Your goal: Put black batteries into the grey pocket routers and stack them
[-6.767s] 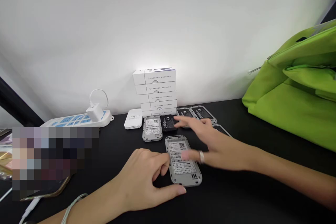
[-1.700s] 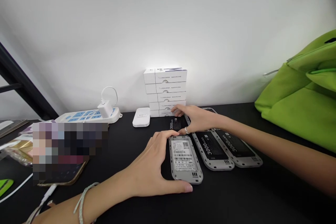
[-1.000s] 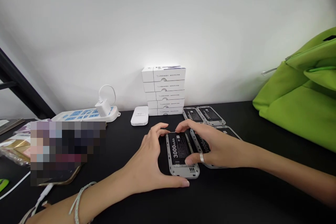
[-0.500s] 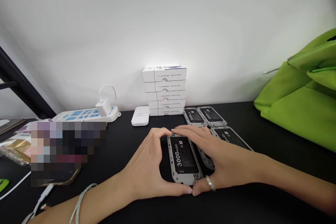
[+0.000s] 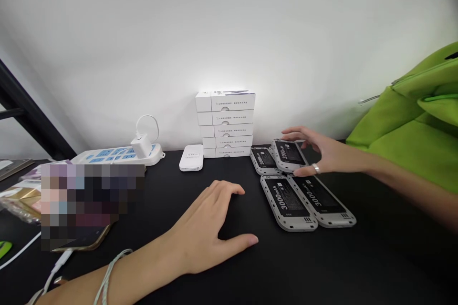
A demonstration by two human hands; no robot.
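Observation:
My right hand (image 5: 322, 152) is at the back right, its fingers and thumb around the edges of a grey-framed battery device (image 5: 289, 156) with a black "3000mAh" panel. That device sits slightly askew and may be a little raised. My left hand (image 5: 211, 217) rests on the black table top (image 5: 229, 276), fingers spread and holding nothing. Nearest to it, to the right, lies a matching device (image 5: 288, 203). Another matching device (image 5: 321, 201) lies beside that one, and a third (image 5: 264, 159) lies at the back, left of the held one.
A stack of white boxes (image 5: 224, 124) stands against the wall, with a small white box (image 5: 191, 157) to its left. Further left are a power strip (image 5: 118, 156) with a white charger, a pixelated area, and a white cable. A green bag (image 5: 404, 124) sits at the right.
Both hands have come off the front device, which now lies beside its neighbour. My right hand has moved back to the far right device. My left hand has drawn back left.

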